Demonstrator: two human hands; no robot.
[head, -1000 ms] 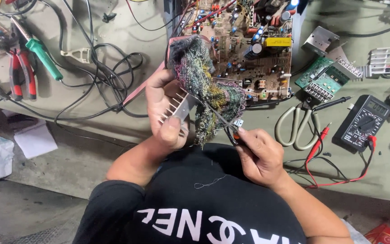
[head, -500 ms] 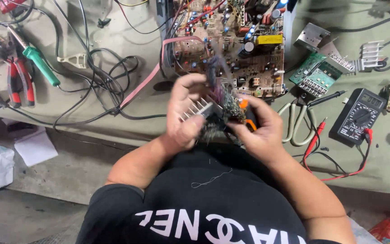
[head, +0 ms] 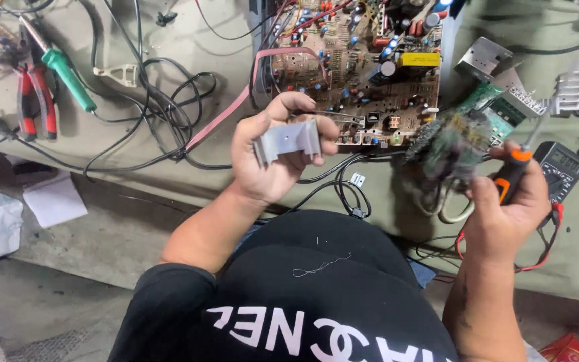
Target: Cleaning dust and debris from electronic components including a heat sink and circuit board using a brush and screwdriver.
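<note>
Bench (head: 169,47) behind heatsink (head: 288,139) in left grip (head: 273,151)

Motion-blurred cloth (head: 452,144) hides the scissors (head: 445,204) partly.

Bench clearance: crowded on every side, open lane along the near edge.

Bare bench (head: 189,27) shows in a strip between the tangled black cables (head: 162,107) and the brown circuit board (head: 363,74); a pink ribbon cable (head: 222,117) crosses it. Far left is blocked by red-handled pliers (head: 35,110) and a green-handled screwdriver (head: 68,80). Right of the board stand finned heat sinks (head: 571,90), a green circuit board (head: 497,110), scissors (head: 443,201) and a multimeter (head: 557,171) with red leads (head: 537,261). Between the left hand (head: 273,157) and right hand (head: 504,208), a black cable loop (head: 346,191) lies on otherwise open bench.
</note>
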